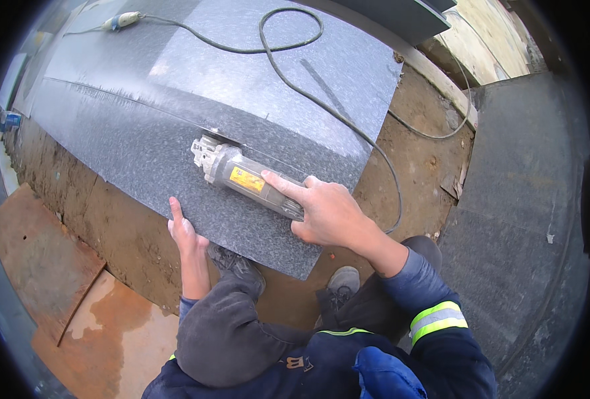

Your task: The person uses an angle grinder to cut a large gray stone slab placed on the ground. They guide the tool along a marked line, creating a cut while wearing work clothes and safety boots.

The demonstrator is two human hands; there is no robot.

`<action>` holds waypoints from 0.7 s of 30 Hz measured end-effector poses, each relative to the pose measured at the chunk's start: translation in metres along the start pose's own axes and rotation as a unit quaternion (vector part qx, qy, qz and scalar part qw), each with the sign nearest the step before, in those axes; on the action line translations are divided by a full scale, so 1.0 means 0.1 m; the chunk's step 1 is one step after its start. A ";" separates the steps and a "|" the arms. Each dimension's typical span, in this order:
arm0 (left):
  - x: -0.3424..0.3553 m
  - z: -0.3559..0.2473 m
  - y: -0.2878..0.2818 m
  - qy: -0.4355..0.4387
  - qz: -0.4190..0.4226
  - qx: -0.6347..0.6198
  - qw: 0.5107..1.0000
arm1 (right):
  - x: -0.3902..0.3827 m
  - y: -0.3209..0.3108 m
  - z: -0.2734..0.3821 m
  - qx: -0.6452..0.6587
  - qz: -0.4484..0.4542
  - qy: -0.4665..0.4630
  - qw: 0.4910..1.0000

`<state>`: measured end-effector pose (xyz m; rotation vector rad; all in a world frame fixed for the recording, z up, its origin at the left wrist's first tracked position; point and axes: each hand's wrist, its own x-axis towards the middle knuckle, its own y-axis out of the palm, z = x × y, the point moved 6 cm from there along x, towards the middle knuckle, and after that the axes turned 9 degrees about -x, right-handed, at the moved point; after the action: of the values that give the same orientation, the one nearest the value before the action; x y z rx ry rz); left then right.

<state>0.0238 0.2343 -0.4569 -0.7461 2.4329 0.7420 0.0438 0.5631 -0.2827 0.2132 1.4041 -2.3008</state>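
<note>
My right hand (331,213) is wrapped round the body of a dusty angle grinder (247,174), its index finger stretched along the casing beside a yellow label. The grinder lies over a dark grey speckled stone slab (175,169). Its thin disc (225,137) stands at a straight cut line in the slab, and pale dust streams off to the left. At the slab's near edge is my left hand (186,234), powdered white, with one finger stretched upward and the thumb apart. Its other fingers are mostly hidden, and I cannot tell how firmly it touches the slab.
The grinder's cable (308,100) loops over the slab to a pale connector (122,21). Bare soil (95,193) borders the slab. Rusty brown sheets (45,256) lie at left, and dark paving (508,213) runs along the right. My shoes (343,282) stand close to the slab's near corner.
</note>
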 end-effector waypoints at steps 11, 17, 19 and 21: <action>-0.08 -0.04 0.12 0.000 0.005 0.001 1.000 | -0.31 -0.06 -0.14 -0.008 0.007 0.021 1.000; -0.09 -0.02 0.09 0.002 -0.010 -0.002 1.000 | -0.10 -0.02 -0.10 -0.001 -0.001 0.020 1.000; -0.07 -0.02 0.09 0.004 0.004 -0.009 1.000 | -0.03 -0.01 -0.07 -0.011 0.001 0.018 1.000; -0.05 -0.01 0.09 0.012 0.040 -0.013 0.999 | 0.01 0.01 -0.06 -0.013 0.012 0.014 1.000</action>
<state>0.0211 0.2420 -0.4502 -0.6738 2.4922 0.8010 0.0429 0.5671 -0.2868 0.2535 1.4376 -2.2677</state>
